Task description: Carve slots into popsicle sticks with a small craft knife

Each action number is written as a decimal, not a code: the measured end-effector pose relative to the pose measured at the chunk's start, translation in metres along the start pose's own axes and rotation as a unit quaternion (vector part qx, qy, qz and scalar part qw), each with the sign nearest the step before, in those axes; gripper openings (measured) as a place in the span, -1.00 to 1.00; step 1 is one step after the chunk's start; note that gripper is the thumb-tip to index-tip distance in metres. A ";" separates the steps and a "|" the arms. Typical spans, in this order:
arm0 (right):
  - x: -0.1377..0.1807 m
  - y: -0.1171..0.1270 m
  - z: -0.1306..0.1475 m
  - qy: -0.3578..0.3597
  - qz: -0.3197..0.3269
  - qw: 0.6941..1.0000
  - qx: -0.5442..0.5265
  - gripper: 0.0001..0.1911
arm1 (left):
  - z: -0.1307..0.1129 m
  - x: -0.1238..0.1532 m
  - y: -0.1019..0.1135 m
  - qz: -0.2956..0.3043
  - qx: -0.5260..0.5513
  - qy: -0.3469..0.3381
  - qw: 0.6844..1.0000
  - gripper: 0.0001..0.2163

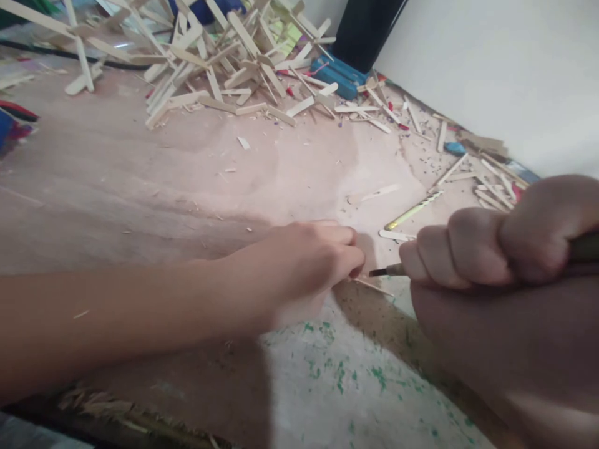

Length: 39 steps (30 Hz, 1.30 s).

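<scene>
My left hand (pixel 322 255) is low over the table, its fingers curled and pressed down at a thin strip of wood (pixel 377 287). One end of the strip pokes out past the fingertips; the rest is hidden under them. My right hand (pixel 496 249) is wrapped in a fist round a narrow-bladed tool (pixel 387 270). Its dark, flat tip points left, close to my left fingertips, and its dark handle shows behind the thumb. Whether the tip touches the wood I cannot tell. A yellow-green patterned pencil (pixel 414 211) and a craft stick (pixel 397 236) lie just beyond my right fist.
A tangled pile of joined craft sticks (pixel 243 62) stands at the back. Behind it are a blue object (pixel 339 76) and a dark upright thing (pixel 369 31) by the white wall (pixel 491 68). Loose sticks (pixel 496 187) and shavings lie at the right. Green specks mark the tabletop (pixel 309 386).
</scene>
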State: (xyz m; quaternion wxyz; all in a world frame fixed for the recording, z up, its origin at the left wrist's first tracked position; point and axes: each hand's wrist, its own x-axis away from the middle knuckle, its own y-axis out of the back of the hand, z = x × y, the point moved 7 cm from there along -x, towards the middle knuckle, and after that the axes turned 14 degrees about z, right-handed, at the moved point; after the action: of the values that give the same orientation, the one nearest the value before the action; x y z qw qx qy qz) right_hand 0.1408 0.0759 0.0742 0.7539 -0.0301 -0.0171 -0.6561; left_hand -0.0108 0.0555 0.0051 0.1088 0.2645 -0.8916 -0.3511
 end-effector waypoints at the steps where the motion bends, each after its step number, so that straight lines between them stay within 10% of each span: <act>1: 0.000 -0.003 -0.002 -0.017 0.003 1.000 0.000 -0.19 | 0.000 0.000 0.000 0.000 -0.004 0.005 1.000 -0.70; 13: -0.014 -0.004 -0.022 -0.038 0.126 0.991 -0.024 -0.29 | -0.005 0.000 0.007 -0.020 -0.027 -0.010 0.999 -0.74; 27: -0.024 -0.014 -0.006 0.040 0.087 0.989 -0.110 -0.38 | -0.006 0.000 0.004 0.011 -0.031 0.018 0.999 -0.68; 39: -0.030 0.008 -0.027 -0.087 0.150 0.975 -0.136 -0.21 | -0.020 0.011 0.005 -0.061 -0.111 -0.048 0.991 -0.70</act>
State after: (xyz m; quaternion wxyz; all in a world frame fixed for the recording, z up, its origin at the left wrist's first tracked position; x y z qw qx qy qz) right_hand 0.1439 0.1053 0.0454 0.8284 -0.1911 0.0113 -0.5265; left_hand -0.0142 0.0414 0.0232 0.0728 0.2873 -0.8337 -0.4659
